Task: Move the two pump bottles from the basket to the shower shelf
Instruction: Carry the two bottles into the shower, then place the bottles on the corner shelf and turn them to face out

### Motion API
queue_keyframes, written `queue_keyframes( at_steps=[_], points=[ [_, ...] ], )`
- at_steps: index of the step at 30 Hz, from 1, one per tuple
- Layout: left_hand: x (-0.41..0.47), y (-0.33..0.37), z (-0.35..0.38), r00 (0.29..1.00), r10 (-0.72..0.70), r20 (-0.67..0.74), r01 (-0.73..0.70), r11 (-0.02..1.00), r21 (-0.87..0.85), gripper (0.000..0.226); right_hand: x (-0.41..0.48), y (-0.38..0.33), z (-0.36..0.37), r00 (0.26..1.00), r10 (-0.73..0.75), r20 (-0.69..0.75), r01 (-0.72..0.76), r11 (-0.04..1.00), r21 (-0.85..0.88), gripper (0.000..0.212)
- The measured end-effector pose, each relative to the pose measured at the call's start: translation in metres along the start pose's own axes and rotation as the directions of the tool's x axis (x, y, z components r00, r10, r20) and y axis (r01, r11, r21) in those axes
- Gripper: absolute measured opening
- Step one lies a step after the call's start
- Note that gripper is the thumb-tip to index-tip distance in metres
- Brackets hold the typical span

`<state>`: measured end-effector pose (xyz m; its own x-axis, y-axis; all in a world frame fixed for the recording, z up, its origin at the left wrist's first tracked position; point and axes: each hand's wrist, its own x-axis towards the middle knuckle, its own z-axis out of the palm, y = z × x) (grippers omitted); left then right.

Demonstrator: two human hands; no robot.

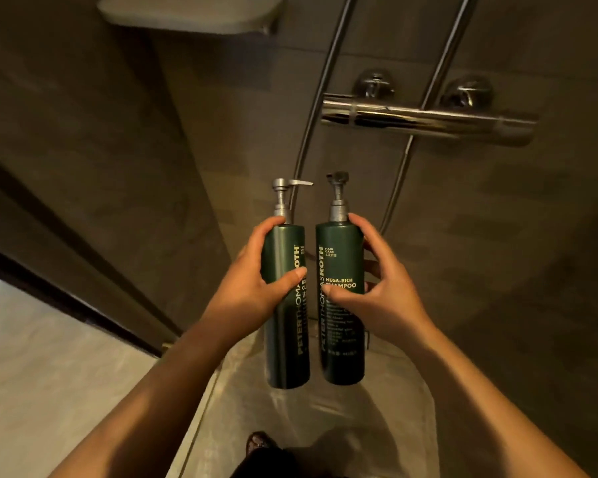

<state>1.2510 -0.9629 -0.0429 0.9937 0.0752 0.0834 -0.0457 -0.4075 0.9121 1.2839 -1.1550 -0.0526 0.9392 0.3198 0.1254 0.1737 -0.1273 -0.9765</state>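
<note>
Two tall dark green pump bottles with silver pumps are held upright side by side in mid-air in front of the shower wall. My left hand (256, 281) grips the left pump bottle (287, 339) around its upper half. My right hand (377, 288) grips the right pump bottle (340, 326), whose label reads shampoo. The bottles are slightly apart. The shower shelf (194, 13), a pale corner shelf, is high up at the top left, well above both bottles. No basket is in view.
A chrome shower mixer bar (425, 120) with two wall fittings juts out at the upper right. Two shower hoses (311, 139) hang down behind the bottles. A dark door frame (66, 281) runs along the left, with pale floor beyond it.
</note>
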Motion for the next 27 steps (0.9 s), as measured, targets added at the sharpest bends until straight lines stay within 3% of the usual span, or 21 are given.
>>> queue_keyframes(
  at_steps=[9, 27],
  points=[
    [0.04, 0.026, -0.069, 0.981, 0.127, -0.148, -0.124, 0.992, 0.028, 0.066, 0.071, -0.044, 0.024, 0.984, -0.154, 0.092, 0.158, 0.987, -0.038, 0.09],
    [0.115, 0.078, -0.178, 0.905, 0.356, -0.233, -0.335, 0.934, 0.126, 0.068, 0.191, -0.142, 0.064, 0.9, -0.418, 0.126, 0.429, 0.899, -0.082, 0.092]
  ],
)
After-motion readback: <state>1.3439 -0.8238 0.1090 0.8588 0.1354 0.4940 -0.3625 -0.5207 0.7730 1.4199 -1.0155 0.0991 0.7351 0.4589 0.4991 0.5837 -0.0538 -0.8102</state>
